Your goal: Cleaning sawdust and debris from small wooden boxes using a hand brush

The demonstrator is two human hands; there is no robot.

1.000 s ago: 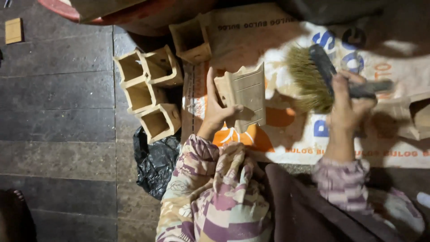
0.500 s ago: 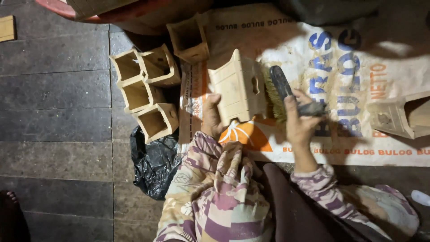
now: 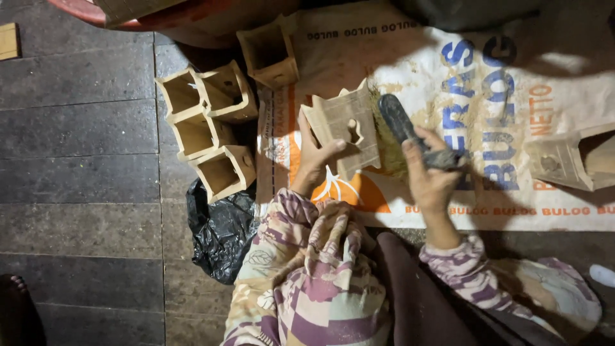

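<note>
Clamped between thumb and fingers, the left hand holds a small tan wooden box piece by its lower left edge, tilted so that a flat face with a small notch-like hole looks up at the camera. Its long axis runs roughly up and away from the person, leaning a little to the left. Just to its right, the right hand is closed around the dark handle of a brush, whose long axis lies nearly parallel to the box piece, handle toward the person and head pointing away. The brush's bristles seem to meet the right side of the box piece, so the two things are touching or very nearly so; the right hand is the one nearer the brush, the left the one nearer the box piece.

Counting from the left: a small flat wooden block lies alone at the far left edge of the dark plank floor. Four open-topped wooden boxes sit clustered together, and a fifth stands just above and to the right of them. One crumpled black plastic bag lies below the cluster. One printed white sack is spread under both hands, dusted with pale wood debris. One more wooden box piece lies at the right edge of it, well apart from the hands.
</note>
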